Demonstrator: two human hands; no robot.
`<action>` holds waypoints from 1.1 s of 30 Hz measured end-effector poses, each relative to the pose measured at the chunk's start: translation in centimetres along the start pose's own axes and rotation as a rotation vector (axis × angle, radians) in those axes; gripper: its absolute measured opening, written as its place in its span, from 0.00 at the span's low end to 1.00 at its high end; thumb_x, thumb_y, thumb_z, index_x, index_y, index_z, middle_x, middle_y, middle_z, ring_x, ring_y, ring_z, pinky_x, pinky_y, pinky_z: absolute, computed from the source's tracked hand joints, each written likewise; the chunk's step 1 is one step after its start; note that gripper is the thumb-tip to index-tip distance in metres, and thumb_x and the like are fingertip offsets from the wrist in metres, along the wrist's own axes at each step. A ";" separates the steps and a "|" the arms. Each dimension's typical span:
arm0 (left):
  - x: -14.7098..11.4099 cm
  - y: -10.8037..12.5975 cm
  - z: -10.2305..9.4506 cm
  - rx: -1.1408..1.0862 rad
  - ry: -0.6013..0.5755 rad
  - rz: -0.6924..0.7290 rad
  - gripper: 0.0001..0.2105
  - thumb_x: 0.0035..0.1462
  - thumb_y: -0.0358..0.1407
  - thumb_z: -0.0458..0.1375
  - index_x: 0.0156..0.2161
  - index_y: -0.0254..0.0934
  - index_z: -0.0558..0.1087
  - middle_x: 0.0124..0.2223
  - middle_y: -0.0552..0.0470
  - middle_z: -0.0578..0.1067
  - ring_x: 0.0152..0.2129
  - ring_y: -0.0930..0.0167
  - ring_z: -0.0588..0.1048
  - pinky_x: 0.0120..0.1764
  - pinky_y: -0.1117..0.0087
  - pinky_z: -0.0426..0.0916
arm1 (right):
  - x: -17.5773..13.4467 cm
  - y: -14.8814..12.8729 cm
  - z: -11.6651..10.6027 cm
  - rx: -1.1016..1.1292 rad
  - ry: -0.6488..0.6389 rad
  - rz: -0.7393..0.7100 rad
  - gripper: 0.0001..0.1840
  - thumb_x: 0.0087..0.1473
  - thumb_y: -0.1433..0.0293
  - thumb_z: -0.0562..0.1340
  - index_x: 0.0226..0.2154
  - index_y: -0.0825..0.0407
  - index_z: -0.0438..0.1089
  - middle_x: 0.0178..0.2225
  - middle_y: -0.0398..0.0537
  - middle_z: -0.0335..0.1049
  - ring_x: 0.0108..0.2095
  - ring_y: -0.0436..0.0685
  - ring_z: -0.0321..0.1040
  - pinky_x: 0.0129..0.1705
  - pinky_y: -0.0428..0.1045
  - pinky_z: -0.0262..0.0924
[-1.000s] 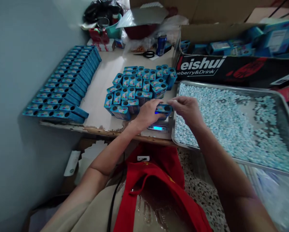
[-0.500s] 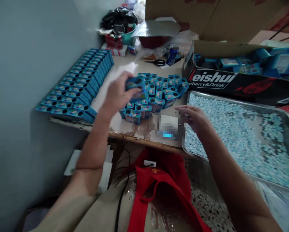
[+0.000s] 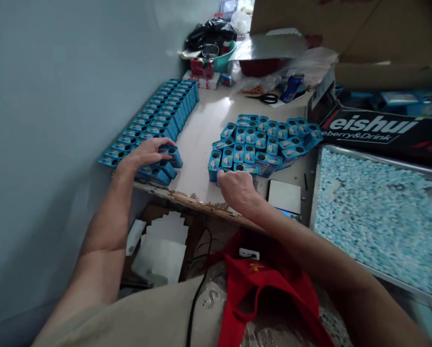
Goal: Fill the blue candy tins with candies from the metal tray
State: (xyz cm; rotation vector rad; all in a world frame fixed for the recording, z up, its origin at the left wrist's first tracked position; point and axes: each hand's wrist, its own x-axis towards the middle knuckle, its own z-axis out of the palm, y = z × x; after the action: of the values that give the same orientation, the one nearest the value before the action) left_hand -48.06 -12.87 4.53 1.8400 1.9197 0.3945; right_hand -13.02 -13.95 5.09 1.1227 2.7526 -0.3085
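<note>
My left hand grips a small blue box by its sides, at the near end of the long rows of blue boxes along the wall. Each box has a dark round spot on its top. My right hand is closed over a box at the near edge of the looser cluster of blue boxes in the middle of the table. The fingers hide most of that box. Just right of this hand lies a whitish flat square with a blue lower edge.
A metal tray full of pale blue pieces lies on the right. Behind it stands a black printed carton holding more blue boxes. Black scissors, a blue can and a teal basin are at the back.
My left hand has carried its box left from the cluster to the rows by the wall. My right hand has moved from beside the tray to the cluster's near edge. The view has shifted left.
</note>
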 end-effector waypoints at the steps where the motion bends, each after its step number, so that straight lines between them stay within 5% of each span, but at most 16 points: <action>1: -0.1 -0.4 -0.1 0.014 0.008 0.014 0.27 0.50 0.58 0.71 0.49 0.43 0.83 0.50 0.42 0.85 0.50 0.48 0.80 0.57 0.49 0.74 | -0.2 0.2 -0.3 -0.017 0.006 0.016 0.11 0.68 0.76 0.69 0.50 0.55 0.85 0.41 0.65 0.88 0.42 0.69 0.86 0.40 0.53 0.69; 5: -0.5 0.4 1.7 0.037 0.327 0.278 0.26 0.52 0.65 0.76 0.43 0.48 0.83 0.42 0.49 0.84 0.46 0.51 0.81 0.60 0.46 0.77 | -2.9 4.0 -2.0 -0.040 -0.006 0.025 0.14 0.69 0.77 0.65 0.46 0.48 0.85 0.38 0.54 0.87 0.37 0.62 0.82 0.31 0.50 0.53; 8: -1.0 5.7 5.9 -0.043 0.420 0.529 0.26 0.57 0.61 0.77 0.54 0.52 0.85 0.50 0.52 0.85 0.49 0.52 0.84 0.60 0.42 0.81 | -6.5 8.1 -3.0 -0.066 0.009 -0.087 0.15 0.67 0.79 0.65 0.44 0.44 0.83 0.32 0.47 0.83 0.29 0.57 0.72 0.29 0.53 0.40; 11: -1.2 14.0 10.9 -0.303 0.223 0.667 0.32 0.62 0.45 0.78 0.69 0.54 0.77 0.64 0.49 0.83 0.57 0.54 0.85 0.60 0.47 0.84 | -10.2 11.3 -3.4 -0.009 0.093 -0.288 0.16 0.63 0.84 0.66 0.39 0.45 0.78 0.29 0.44 0.77 0.27 0.54 0.63 0.31 0.55 0.36; 13: -0.5 19.2 13.8 -0.415 -0.001 0.763 0.41 0.53 0.35 0.82 0.70 0.53 0.76 0.67 0.47 0.81 0.64 0.54 0.83 0.62 0.53 0.84 | -12.3 12.9 -3.3 0.105 0.170 -0.376 0.15 0.64 0.83 0.66 0.34 0.45 0.74 0.27 0.43 0.74 0.27 0.54 0.61 0.32 0.56 0.39; 17: 2.2 25.4 18.5 -0.580 -0.379 0.713 0.32 0.47 0.31 0.82 0.58 0.43 0.81 0.53 0.50 0.85 0.50 0.58 0.86 0.52 0.63 0.83 | -15.3 16.8 -2.0 0.210 0.219 -0.337 0.14 0.68 0.78 0.64 0.36 0.42 0.78 0.27 0.45 0.74 0.29 0.57 0.65 0.34 0.56 0.44; 20: 3.7 27.2 21.7 -0.593 -0.270 0.560 0.24 0.52 0.31 0.80 0.53 0.40 0.79 0.46 0.54 0.84 0.43 0.63 0.84 0.49 0.66 0.80 | -17.2 21.6 0.5 0.301 0.334 -0.004 0.09 0.69 0.69 0.66 0.44 0.40 0.83 0.29 0.45 0.77 0.30 0.59 0.70 0.34 0.54 0.47; 24: 4.2 28.0 25.0 -0.445 0.017 0.478 0.24 0.53 0.26 0.79 0.52 0.40 0.77 0.50 0.52 0.83 0.48 0.62 0.83 0.55 0.63 0.77 | -20.2 27.1 5.8 0.411 0.497 0.527 0.12 0.73 0.57 0.68 0.40 0.45 0.82 0.25 0.45 0.73 0.27 0.60 0.69 0.34 0.53 0.52; 28: 4.0 27.6 26.1 -0.348 0.132 0.476 0.25 0.55 0.28 0.80 0.54 0.41 0.76 0.52 0.50 0.83 0.51 0.60 0.83 0.58 0.60 0.78 | -23.0 27.8 10.4 0.208 0.290 0.379 0.19 0.72 0.54 0.71 0.54 0.49 0.81 0.46 0.58 0.82 0.41 0.67 0.77 0.41 0.54 0.63; 31: 3.1 27.1 25.6 -0.300 0.181 0.536 0.30 0.54 0.30 0.82 0.59 0.42 0.76 0.57 0.47 0.82 0.56 0.57 0.82 0.63 0.56 0.78 | -23.7 27.3 11.8 0.003 0.174 0.225 0.30 0.72 0.52 0.71 0.66 0.51 0.76 0.56 0.64 0.78 0.51 0.74 0.76 0.48 0.58 0.66; 33: 2.3 26.8 24.7 -0.289 0.224 0.573 0.33 0.56 0.33 0.82 0.63 0.43 0.75 0.61 0.45 0.81 0.59 0.56 0.81 0.65 0.55 0.78 | -23.4 27.4 12.2 -0.039 0.153 0.169 0.27 0.74 0.53 0.68 0.67 0.51 0.75 0.59 0.65 0.77 0.55 0.76 0.74 0.51 0.59 0.66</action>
State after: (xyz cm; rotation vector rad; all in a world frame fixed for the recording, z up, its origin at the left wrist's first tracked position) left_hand -12.49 -11.24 -3.60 2.1838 1.3291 1.0391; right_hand 23.59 -13.53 -5.22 1.4127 2.7533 -0.1519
